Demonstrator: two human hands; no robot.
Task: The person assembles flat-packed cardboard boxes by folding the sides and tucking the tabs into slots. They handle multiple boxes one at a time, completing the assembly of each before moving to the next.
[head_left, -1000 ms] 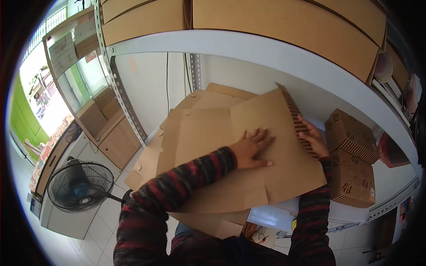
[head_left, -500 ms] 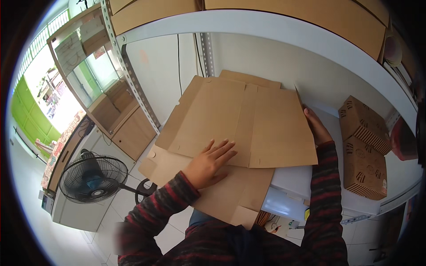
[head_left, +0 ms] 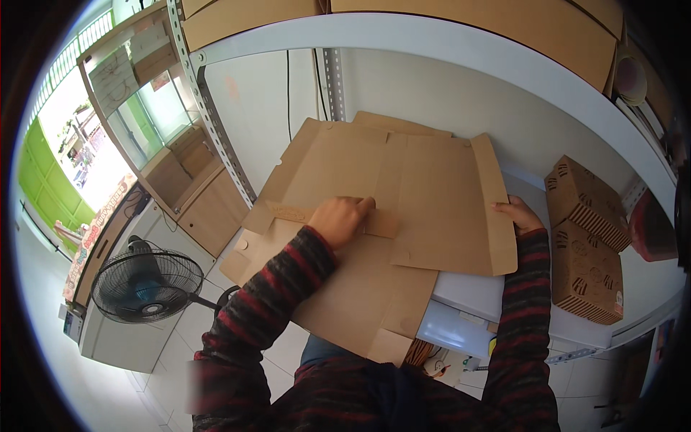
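Note:
A flat brown cardboard box blank (head_left: pixel 439 187) lies unfolded before me, its side flap on the right creased. Near its front edge, my left hand (head_left: pixel 345 222) has its fingers curled over a front flap (head_left: pixel 383 225) that is bent up, with printing on its outer face. At the right side, my right hand (head_left: pixel 520 214) pinches the edge of the side flap (head_left: pixel 497 201), thumb on top and the other fingers partly hidden. Underneath, a second cardboard blank (head_left: pixel 353 309) sticks out toward my body, and another sheet's edge (head_left: pixel 403 124) shows at the back.
Two folded printed boxes (head_left: pixel 586 270) are stacked at the right on the white surface. A metal shelf beam (head_left: pixel 403 29) crosses above, with large cartons on it. A black fan (head_left: pixel 147 284) stands at the left, near a wood-and-glass cabinet (head_left: pixel 209 209).
My left hand has gone from lying flat with spread fingers to gripping the front flap, now bent up. The right side flap has been opened out, and my right hand's thumb now shows.

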